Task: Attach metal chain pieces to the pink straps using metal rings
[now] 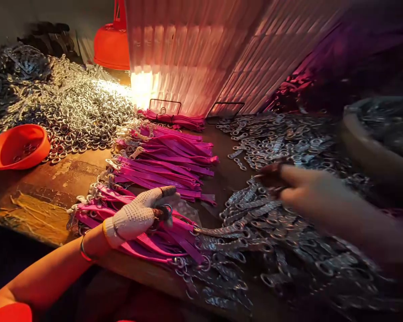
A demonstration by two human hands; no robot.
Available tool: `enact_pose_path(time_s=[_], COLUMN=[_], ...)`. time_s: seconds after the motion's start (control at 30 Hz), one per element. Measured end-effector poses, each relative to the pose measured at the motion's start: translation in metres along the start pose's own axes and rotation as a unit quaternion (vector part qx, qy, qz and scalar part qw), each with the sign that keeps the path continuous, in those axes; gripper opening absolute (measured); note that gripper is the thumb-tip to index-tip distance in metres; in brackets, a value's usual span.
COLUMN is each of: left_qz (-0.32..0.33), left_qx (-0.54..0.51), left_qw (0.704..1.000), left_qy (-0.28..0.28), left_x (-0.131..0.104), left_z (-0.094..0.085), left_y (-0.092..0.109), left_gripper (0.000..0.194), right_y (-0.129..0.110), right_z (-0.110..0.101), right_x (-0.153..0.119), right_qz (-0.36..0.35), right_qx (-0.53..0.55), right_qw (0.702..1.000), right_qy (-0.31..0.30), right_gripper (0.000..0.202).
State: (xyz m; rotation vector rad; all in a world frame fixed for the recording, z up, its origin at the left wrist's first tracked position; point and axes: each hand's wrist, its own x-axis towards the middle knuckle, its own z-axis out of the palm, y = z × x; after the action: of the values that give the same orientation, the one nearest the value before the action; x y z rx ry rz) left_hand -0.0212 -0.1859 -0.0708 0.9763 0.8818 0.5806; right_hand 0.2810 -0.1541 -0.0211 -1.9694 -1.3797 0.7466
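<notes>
My left hand [137, 214], in a white dotted glove with dark fingertips, is closed over a bundle of bright pink straps [174, 167]. A metal ring [169, 208] shows between its thumb and fingers. More pink straps lie in bunches beyond it, with silver links at their left ends. Blurred by motion, my right hand [295, 183] has dark fingertips and hovers over or touches the heap of silver metal pieces with ringed ends [255, 205]. Its fingers are too smeared to tell whether they grip anything.
Silver rings and chains [83, 107] are heaped at the back left under a red lamp [111, 47]. An orange bowl [36, 138] holds a few rings. Corrugated clear sheets [188, 58] stand at the back. A large tub [356, 129] is at the right.
</notes>
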Motion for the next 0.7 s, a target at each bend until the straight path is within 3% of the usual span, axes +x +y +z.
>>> enact_pose_path(time_s=[0.1,0.17,0.27,0.47,0.6,0.7], left_qz=[0.090,0.134,0.123,0.017,0.047,0.079], left_qx=[0.000,-0.006,-0.034,-0.109,-0.016,0.056], left_qw=[0.996,0.991,0.992,0.993,0.998,0.994], left_qy=[-0.012,-0.016,-0.011,-0.035,0.031,0.054], left_x=[0.002,0.004,0.004,-0.003,-0.007,-0.007], left_z=[0.006,0.008,0.008,0.002,0.009,0.010], left_y=[-0.012,-0.017,-0.017,-0.020,-0.028,-0.026], left_gripper=[0.071,0.072,0.068,0.039,0.028,0.034], right_y=[-0.010,-0.017,-0.026,-0.024,-0.016,-0.012], right_z=[0.059,0.095,0.121,0.115,0.122,0.126], right_x=[-0.046,-0.072,-0.091,-0.091,-0.097,-0.100], right_qz=[-0.079,-0.099,-0.092,-0.080,-0.156,-0.274], right_qx=[0.140,0.211,0.266,0.273,0.159,-0.013], right_qw=[0.962,0.939,0.935,0.952,0.970,0.960], right_qy=[-0.219,-0.253,-0.214,-0.115,-0.100,-0.054], right_gripper=[0.022,0.031,0.034,0.026,0.025,0.044])
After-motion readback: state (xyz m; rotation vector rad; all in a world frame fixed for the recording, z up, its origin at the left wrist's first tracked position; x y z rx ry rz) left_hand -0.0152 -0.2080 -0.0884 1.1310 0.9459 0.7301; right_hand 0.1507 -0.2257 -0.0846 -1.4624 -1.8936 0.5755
